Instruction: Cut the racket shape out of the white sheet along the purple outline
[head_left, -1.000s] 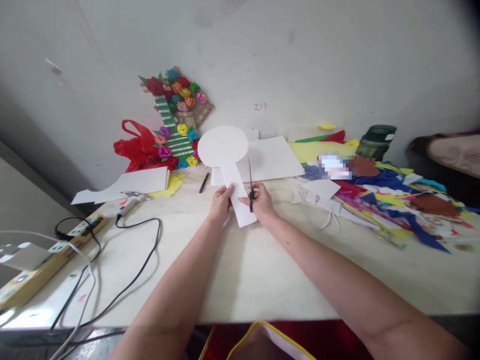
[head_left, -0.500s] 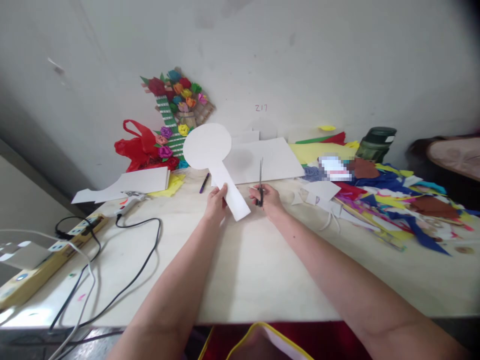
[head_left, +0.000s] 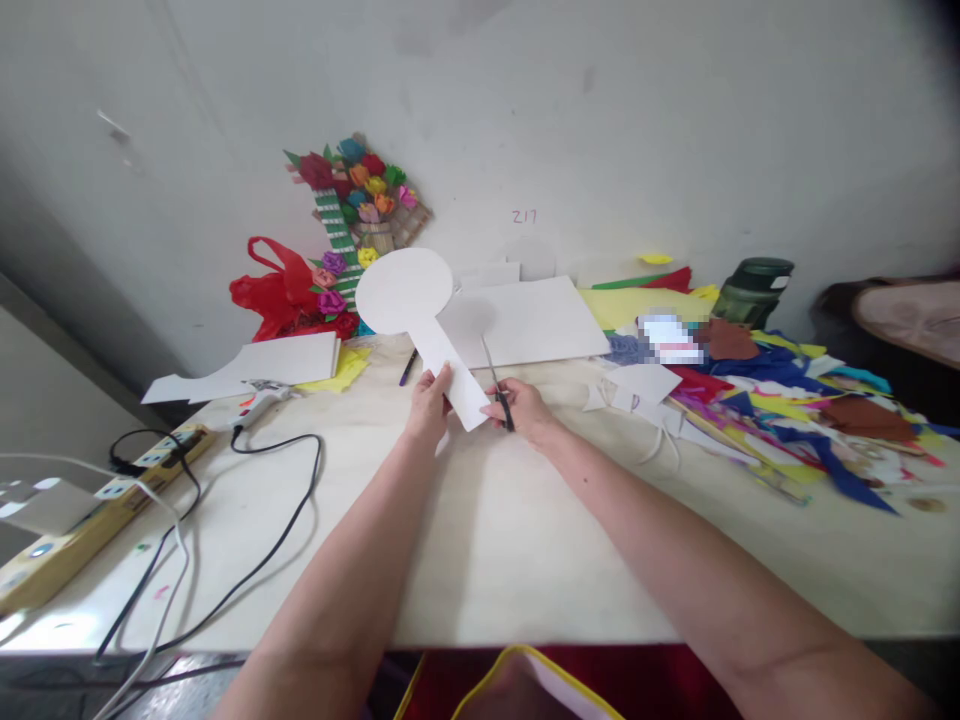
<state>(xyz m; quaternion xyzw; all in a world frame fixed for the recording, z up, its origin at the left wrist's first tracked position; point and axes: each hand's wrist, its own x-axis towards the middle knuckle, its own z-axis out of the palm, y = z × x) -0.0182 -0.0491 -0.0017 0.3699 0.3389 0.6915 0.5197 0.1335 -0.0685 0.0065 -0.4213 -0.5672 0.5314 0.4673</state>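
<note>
Left hand [head_left: 429, 405] pinches the stem of a white paddle-shaped card cutout [head_left: 420, 310], fingers closed on its left edge, round head raised and tilted toward the paper-flower decoration [head_left: 352, 230]; right hand [head_left: 521, 408] is curled tight around the scissors [head_left: 496, 385] handles, blades pointing up-left just beside the stem's right edge; whether the blades are parted, cannot tell; both hands sit over the pale table [head_left: 480, 540]; white sheet [head_left: 525, 320] lies behind; purple pen [head_left: 408, 366] near the left hand; glue gun [head_left: 259, 403] and black cable [head_left: 277, 530] lie well left; coloured paper scraps [head_left: 787, 400] are piled right.
</note>
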